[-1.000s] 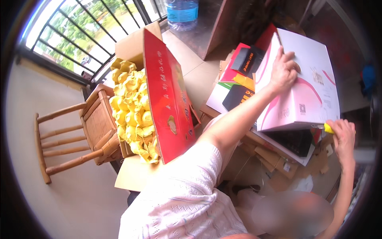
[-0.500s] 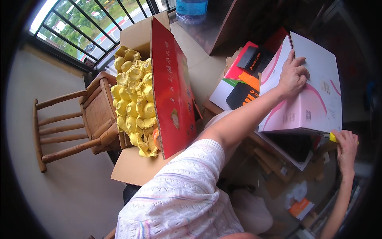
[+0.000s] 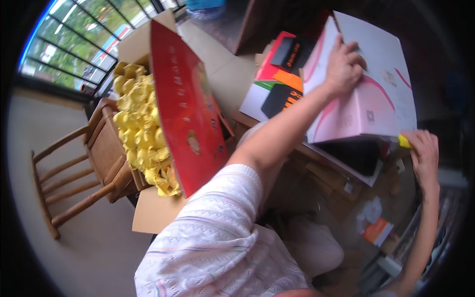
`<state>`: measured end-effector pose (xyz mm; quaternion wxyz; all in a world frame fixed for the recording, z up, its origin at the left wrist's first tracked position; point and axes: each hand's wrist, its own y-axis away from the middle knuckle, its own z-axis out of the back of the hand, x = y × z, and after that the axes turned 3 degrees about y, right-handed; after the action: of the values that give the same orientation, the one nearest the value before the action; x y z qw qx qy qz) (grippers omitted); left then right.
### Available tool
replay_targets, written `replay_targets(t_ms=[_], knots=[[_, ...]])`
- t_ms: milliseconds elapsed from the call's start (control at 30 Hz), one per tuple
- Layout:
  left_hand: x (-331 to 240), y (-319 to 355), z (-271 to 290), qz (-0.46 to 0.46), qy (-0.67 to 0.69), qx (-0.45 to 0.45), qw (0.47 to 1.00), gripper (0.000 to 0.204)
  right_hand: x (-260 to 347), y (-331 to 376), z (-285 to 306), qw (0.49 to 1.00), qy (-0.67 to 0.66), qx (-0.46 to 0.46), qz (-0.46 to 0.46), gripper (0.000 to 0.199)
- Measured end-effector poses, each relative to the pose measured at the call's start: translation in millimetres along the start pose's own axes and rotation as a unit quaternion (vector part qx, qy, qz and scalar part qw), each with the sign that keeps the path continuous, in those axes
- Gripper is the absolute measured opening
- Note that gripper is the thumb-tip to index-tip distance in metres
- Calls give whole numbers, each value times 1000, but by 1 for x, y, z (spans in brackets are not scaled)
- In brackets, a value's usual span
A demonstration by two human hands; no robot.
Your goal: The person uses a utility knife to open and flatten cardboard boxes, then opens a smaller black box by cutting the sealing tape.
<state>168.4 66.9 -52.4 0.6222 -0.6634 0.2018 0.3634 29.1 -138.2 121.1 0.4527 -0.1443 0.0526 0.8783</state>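
Note:
A white-and-pink cardboard box stands tilted at the right. My left hand grips it near its upper edge, the index finger stretched up along the fold and the other fingers bent over the white side. At the box's lower right corner, my right hand is closed around a yellow-handled cutter. The cutter's tip lies beside the box's bottom edge; whether it touches the cardboard I cannot tell.
A red cardboard panel stands upright at the left, with yellow egg trays behind it. Further left is a bamboo chair lying tilted. Flattened boxes are stacked beyond my left forearm. An orange-and-white carton lies low at right.
The whole view has shifted, so most things sit further left and the box higher. Both hands keep their holds on the box and the cutter.

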Motion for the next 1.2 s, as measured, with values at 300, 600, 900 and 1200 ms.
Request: replay_targets(t_ms=[300,600,900,1200], knots=[[-1,-7,17,-55,-10,50,997,17,-29,11,-13,998,67,-8,0,33],[3,-6,24,-66,-19,65,996,16,-20,8,-10,997,74,-14,14,32],[-15,-10,34,-98,-157,99,978,10,-16,-9,4,996,85,22,25,28],[-88,8,21,-106,-87,331,934,25,-18,-22,11,998,26,42,38,26]])
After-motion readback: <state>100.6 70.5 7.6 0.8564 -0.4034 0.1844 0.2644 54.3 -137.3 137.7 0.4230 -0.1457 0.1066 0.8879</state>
